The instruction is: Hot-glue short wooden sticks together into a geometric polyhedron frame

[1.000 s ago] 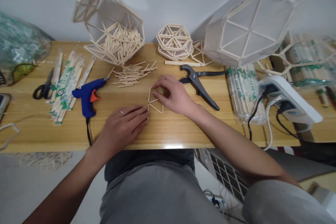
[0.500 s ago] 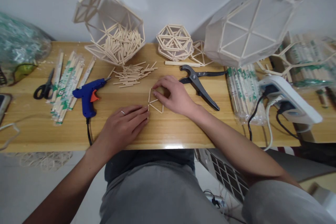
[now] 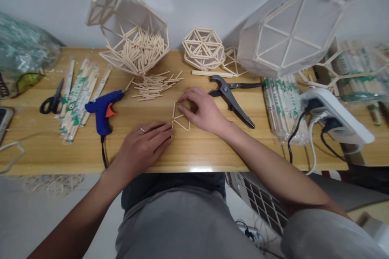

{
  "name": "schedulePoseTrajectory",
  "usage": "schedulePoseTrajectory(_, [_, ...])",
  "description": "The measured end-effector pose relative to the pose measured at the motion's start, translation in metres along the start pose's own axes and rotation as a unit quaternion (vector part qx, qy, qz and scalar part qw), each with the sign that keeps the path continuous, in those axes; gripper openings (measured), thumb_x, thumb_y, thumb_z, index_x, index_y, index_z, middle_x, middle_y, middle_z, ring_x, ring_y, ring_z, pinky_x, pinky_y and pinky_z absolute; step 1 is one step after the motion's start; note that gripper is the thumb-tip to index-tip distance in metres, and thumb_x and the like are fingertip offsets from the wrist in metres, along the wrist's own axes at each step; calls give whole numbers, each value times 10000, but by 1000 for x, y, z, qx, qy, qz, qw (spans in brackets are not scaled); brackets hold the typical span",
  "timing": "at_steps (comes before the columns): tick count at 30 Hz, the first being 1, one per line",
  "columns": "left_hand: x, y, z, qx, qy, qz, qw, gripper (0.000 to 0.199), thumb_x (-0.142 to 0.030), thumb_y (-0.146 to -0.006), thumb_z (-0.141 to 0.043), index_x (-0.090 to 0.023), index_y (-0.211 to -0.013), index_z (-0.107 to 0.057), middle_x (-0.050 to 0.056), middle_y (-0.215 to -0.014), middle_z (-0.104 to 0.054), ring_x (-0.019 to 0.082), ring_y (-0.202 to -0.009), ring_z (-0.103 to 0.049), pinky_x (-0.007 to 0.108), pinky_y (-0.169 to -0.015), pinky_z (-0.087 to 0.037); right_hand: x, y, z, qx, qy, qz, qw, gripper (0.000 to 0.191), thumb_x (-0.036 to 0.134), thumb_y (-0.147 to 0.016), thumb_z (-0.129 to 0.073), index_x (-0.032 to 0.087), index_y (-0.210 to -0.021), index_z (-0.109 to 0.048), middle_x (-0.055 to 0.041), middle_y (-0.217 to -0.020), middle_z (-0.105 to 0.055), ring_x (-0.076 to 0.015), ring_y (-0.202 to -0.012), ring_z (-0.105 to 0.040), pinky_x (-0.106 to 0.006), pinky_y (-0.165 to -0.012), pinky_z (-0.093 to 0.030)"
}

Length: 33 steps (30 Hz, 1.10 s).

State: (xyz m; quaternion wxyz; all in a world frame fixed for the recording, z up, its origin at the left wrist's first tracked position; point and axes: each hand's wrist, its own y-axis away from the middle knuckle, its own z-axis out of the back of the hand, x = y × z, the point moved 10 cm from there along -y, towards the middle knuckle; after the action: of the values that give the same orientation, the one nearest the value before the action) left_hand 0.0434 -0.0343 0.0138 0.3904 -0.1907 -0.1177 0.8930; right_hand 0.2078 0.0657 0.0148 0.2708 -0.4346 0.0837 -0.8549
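Note:
A small triangular frame of short wooden sticks (image 3: 181, 124) lies on the table between my hands. One stick (image 3: 174, 110) extends from its left corner towards the back. My right hand (image 3: 202, 111) pinches this stick's far end between thumb and index finger; its other fingers are curled. From the left, my left hand (image 3: 148, 141) lies low with fingers together, the fingertips holding the frame's near left stick against the table. Its thumb is hidden. Behind the hands is a loose pile of short sticks (image 3: 153, 87). To the left lies a blue glue gun (image 3: 103, 111) with an orange trigger.
Black-handled cutters (image 3: 229, 97) lie right of my hands, beside bagged chopsticks (image 3: 284, 109) and a white power strip (image 3: 337, 115). Scissors (image 3: 53, 101) lie left. Along the wall stand a stick-filled lattice basket (image 3: 106, 52), a small lattice ball (image 3: 203, 48) and a large covered lattice (image 3: 285, 32).
The whole view has shifted very slightly. Both hands keep the same hold on the sticks.

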Motion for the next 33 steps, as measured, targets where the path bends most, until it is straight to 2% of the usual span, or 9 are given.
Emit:
schedulePoseTrajectory(14, [0,-2,1,-3,5,2,1000,265,-216,-1067,-753,-237,-1329,-784,42,-1392,-852,273,-1315,-797,433,-1072,-636,-2,0,-1,-1,-2,-2,1000,85,258,-1012,-700,224,-1051,-767,-82,-1093,-795,-291,-1077,-715,-469,-1009,-564])
schedulePoseTrajectory(19, [0,0,6,11,35,18,999,384,-284,-1077,-753,-240,-1456,-716,72,-1438,-829,264,-1288,-803,410,-1097,-618,-3,1,0,-2,-1,-5,1000,94,263,-1018,-704,222,-1064,-774,-88,-1100,-794,-294,-1078,-719,-476,-1008,-570])
schedulePoseTrajectory(22, [24,15,28,-26,20,100,994,353,-338,-1078,-745,-274,-1425,-733,59,-1338,-855,251,-1191,-817,396,-1063,-610,-3,2,0,3,3,-9,1000,106,280,-1031,-704,225,-1085,-776,-92,-1116,-794,-296,-1088,-720,-484,-1014,-573])
schedulePoseTrajectory(24, [52,34,53,-80,-31,182,980,221,-357,-1056,-751,-270,-1255,-794,47,-1182,-866,254,-1117,-809,381,-1016,-598,-1,2,1,1,3,-5,1000,111,291,-1044,-702,224,-1089,-777,-94,-1115,-797,-293,-1082,-724,-486,-1012,-579])
schedulePoseTrajectory(26, [83,58,78,-125,-96,281,947,185,-401,-1037,-732,-247,-1108,-804,49,-1048,-840,256,-1016,-787,374,-956,-577,0,2,2,-4,5,3,1000,118,299,-1061,-692,227,-1092,-781,-93,-1119,-805,-289,-1084,-732,-486,-1012,-586])
schedulePoseTrajectory(28, [112,82,96,-147,-142,380,902,267,-487,-987,-752,-227,-1036,-782,45,-935,-782,253,-889,-743,358,-854,-545,3,1,2,-7,6,18,1000,147,309,-1088,-669,230,-1117,-789,-94,-1145,-818,-285,-1109,-743,-485,-1028,-591])
schedulePoseTrajectory(30, [132,98,101,-126,-165,455,866,354,-560,-941,-768,-224,-1051,-761,36,-896,-750,255,-822,-702,340,-774,-493,8,-1,2,-2,6,45,999,199,335,-1119,-644,221,-1178,-797,-106,-1202,-829,-287,-1170,-752,-488,-1071,-587])
schedulePoseTrajectory(33, [151,107,89,-59,-134,532,834,412,-641,-889,-775,-239,-970,-732,21,-798,-709,264,-744,-649,319,-697,-409,19,-3,-6,37,24,86,995,311,397,-1151,-612,206,-1321,-789,-142,-1387,-812,-317,-1363,-715,-526,-1174,-540])
